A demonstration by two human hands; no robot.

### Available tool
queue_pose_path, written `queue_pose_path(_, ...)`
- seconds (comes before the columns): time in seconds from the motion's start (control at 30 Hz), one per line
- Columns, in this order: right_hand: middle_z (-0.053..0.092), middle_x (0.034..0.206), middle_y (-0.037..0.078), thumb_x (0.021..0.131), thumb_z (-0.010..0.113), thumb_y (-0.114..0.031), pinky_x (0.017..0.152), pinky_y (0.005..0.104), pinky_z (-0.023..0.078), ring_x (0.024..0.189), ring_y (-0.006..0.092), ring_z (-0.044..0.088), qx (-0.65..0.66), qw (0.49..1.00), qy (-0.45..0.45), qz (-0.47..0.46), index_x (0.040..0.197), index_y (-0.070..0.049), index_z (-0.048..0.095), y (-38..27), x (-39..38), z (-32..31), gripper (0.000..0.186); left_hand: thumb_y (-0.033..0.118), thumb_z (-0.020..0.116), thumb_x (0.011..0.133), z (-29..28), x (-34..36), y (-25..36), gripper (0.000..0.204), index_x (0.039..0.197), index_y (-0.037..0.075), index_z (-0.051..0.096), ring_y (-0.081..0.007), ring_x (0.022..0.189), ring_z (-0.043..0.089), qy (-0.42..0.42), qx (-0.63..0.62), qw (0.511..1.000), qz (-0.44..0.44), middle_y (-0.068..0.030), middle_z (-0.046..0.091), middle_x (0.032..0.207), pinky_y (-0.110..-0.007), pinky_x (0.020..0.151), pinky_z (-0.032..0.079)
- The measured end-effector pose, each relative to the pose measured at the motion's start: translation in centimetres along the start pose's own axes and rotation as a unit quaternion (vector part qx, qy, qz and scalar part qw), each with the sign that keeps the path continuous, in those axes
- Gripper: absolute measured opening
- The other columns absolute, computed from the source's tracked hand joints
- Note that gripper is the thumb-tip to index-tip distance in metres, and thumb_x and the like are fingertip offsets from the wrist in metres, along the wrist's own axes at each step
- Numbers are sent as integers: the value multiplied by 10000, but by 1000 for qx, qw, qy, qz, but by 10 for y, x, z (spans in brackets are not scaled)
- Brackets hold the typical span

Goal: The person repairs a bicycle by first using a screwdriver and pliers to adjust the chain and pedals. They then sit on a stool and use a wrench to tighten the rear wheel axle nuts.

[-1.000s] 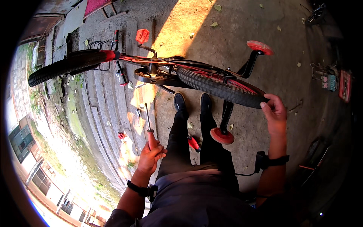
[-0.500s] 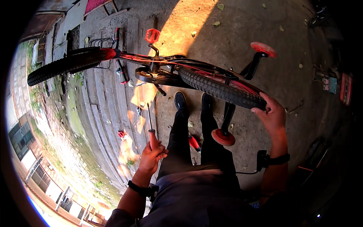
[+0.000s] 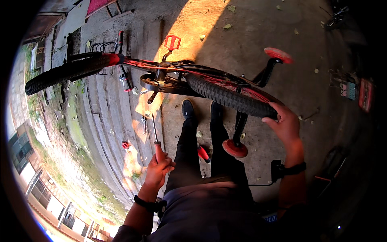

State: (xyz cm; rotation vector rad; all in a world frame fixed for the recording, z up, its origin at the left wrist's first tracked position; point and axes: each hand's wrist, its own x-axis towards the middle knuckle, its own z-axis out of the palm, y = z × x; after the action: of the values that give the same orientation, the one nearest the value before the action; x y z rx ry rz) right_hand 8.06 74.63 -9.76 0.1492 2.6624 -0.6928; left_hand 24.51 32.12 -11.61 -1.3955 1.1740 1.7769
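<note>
A child's black and red bicycle, seemingly upside down, stretches across the space before me. My right hand (image 3: 285, 126) is closed round its rear tyre (image 3: 231, 98) at the near right end, thumb on one side and fingers over the tread. Red training wheels (image 3: 235, 149) stick out on both sides of the rear wheel. In my left hand (image 3: 159, 170) is a screwdriver (image 3: 159, 150) with a red handle, its shaft pointing away from me, below the chainguard (image 3: 171, 85) and apart from it. A red pedal (image 3: 172, 42) stands on the far crank; the near crank end (image 3: 152, 97) bears no visible pedal.
A wrench (image 3: 144, 124) and a red pedal (image 3: 125, 145) lie on the stone slabs at left. Between my legs lies a red and black object (image 3: 203, 154). The front wheel (image 3: 66, 72) extends far left. A red box (image 3: 365, 94) stands at right.
The crank has turned slightly, carrying the far red pedal rightward and the near crank end leftward. Both hands keep their holds. The whole view has shifted a little.
</note>
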Motion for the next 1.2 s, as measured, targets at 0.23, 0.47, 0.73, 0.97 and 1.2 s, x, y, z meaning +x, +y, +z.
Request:
queue_pose_path(0.23,656,866,60,662,889,-217,598,286,459,619,125,523,4,1000,23,-19,1237,-73,666,15,-2,6,633,17,612,903,4,0,2,320,1197,10,486,-241,839,672,8,1,1000,-6,-102,603,971,-305,690,564)
queue_pose_path(0.47,621,814,52,667,883,-220,599,295,457,620,135,525,-33,999,16,6,1243,-99,667,24,-9,1,627,26,617,905,7,2,-1,299,1180,22,501,-236,833,673,-10,7,1000,-4,-92,608,957,-302,691,565)
queue_pose_path(0.73,542,745,28,659,893,-206,590,282,429,614,123,472,24,999,32,12,1261,-89,656,41,-16,-2,658,32,637,895,16,1,-5,305,1174,33,514,-226,831,673,-7,22,1000,-11,-84,611,950,-314,706,561)
queue_pose_path(0.97,647,795,73,688,875,-249,602,316,486,605,168,566,-4,999,22,36,1270,-150,651,52,-19,0,631,34,640,888,24,0,-12,311,1172,27,514,-223,821,676,-11,20,1000,-6,-86,613,953,-304,687,561)
queue_pose_path(1.2,648,778,81,718,865,-296,601,321,488,599,172,570,8,999,25,42,1255,-128,652,65,-22,1,601,26,636,885,34,-1,-19,316,1174,22,508,-222,815,676,-3,27,1000,-7,-91,613,955,-300,679,561)
